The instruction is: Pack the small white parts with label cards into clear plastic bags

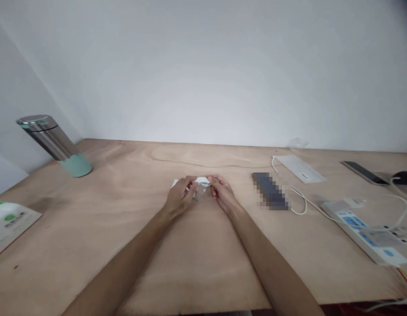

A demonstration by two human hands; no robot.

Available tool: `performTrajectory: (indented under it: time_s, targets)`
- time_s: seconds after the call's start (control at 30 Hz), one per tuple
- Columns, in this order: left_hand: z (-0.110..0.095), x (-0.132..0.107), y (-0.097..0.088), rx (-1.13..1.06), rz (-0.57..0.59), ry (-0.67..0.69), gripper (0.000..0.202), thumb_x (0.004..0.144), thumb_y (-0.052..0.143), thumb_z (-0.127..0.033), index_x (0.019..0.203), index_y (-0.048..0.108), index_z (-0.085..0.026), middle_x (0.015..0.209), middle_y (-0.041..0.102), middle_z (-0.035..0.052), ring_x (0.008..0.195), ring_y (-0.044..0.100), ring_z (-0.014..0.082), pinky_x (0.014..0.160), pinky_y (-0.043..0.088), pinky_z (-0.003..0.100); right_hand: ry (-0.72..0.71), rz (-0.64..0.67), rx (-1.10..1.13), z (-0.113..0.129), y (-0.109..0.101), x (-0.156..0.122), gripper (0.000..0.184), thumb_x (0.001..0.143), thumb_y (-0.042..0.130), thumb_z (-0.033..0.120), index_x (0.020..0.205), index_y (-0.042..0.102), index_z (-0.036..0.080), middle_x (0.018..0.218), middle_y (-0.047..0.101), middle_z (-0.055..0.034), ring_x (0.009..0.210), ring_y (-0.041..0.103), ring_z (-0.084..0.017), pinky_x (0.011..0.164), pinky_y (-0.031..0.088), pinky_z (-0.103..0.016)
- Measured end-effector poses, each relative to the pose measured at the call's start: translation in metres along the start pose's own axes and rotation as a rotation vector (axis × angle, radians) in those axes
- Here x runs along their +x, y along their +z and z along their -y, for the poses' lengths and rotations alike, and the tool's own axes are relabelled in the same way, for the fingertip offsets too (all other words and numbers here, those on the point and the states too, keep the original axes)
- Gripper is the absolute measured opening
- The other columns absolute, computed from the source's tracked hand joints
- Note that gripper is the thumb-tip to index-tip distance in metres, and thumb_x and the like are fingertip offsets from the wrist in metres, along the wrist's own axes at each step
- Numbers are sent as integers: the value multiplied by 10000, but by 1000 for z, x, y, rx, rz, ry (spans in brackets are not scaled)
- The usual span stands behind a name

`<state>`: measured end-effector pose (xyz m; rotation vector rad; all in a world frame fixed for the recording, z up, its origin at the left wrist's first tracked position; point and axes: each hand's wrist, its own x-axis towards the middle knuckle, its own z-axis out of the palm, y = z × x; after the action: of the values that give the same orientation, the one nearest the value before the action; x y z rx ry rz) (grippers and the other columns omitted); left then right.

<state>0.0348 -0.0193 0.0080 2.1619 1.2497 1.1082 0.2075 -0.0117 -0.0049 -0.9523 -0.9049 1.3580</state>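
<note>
Both hands meet over the middle of the desk point(196, 263), somewhat closer to its far edge than its near one, and share a small white piece point(202, 180). The left hand point(181, 193) has its thumb and fingers closed on the left end; the right hand point(222, 193) pinches the right end between thumb and curled fingers. Something clear and shiny point(200, 193) shows just below the piece, too blurred to make out. Toward the desk's far left corner a steel tumbler with a mint-green base point(55, 145) stands, and a white-and-green packet point(15, 224) lies by the left edge. Right of the hands is a pixelated dark slab point(271, 191); beyond it, toward the far edge, lies a flat white pouch point(300, 168). A dark phone point(364, 172) sits farther right, and a white power strip point(364, 232) slants toward the near right corner.
</note>
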Motion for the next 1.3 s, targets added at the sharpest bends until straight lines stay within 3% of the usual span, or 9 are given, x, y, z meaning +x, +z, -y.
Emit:
performTrajectory:
  time_s: [0.17,0.4,0.57,0.8,0.93,1.13,1.3]
  targets:
    - [3,-2,1,160,-2,67,267,876,516,-294,1126,561,-212,936,647,32,851,579,174,751,462,288,25,-63,19,0,1,1,331,620,774,428,778,665,159,604,592,30,434,434,-54,398,348,-186]
    - [18,2,2,232,-84,136,271,914,480,-304,1148,570,-201,1009,675,36,915,564,184,840,448,318,44,59,7,1,-2,-1,398,588,808,354,929,696,180,776,682,-21,584,566,-99,506,451,-208]
    - [22,4,1,238,-82,136,274,915,475,-346,1084,613,-181,974,685,49,893,557,197,834,438,330,29,64,-54,-5,-3,2,362,538,835,318,846,695,191,678,663,8,554,563,-109,491,442,-213]
    - [15,5,-1,265,-38,140,312,930,434,-380,975,664,-173,862,680,51,837,554,199,822,424,343,21,13,-154,-4,-1,0,296,594,793,434,694,683,177,525,564,28,443,461,-89,432,392,-216]
    - [13,5,-1,297,-5,128,343,941,399,-389,984,664,-175,870,681,53,859,556,209,847,421,363,12,-6,-127,-2,0,1,300,598,783,440,706,698,173,615,620,-8,548,541,-119,495,443,-223]
    - [13,0,2,315,-8,154,444,870,513,-355,1274,462,-174,1154,614,94,1019,542,238,913,409,393,3,-32,-57,-5,-1,4,308,597,786,419,742,679,168,626,613,-1,513,508,-99,461,438,-209]
    - [13,0,4,338,29,145,305,879,475,-243,1177,502,-189,1082,627,76,970,560,224,875,419,378,-42,-57,-84,-6,-1,3,402,598,788,395,931,652,214,598,615,32,438,488,-88,405,402,-200]
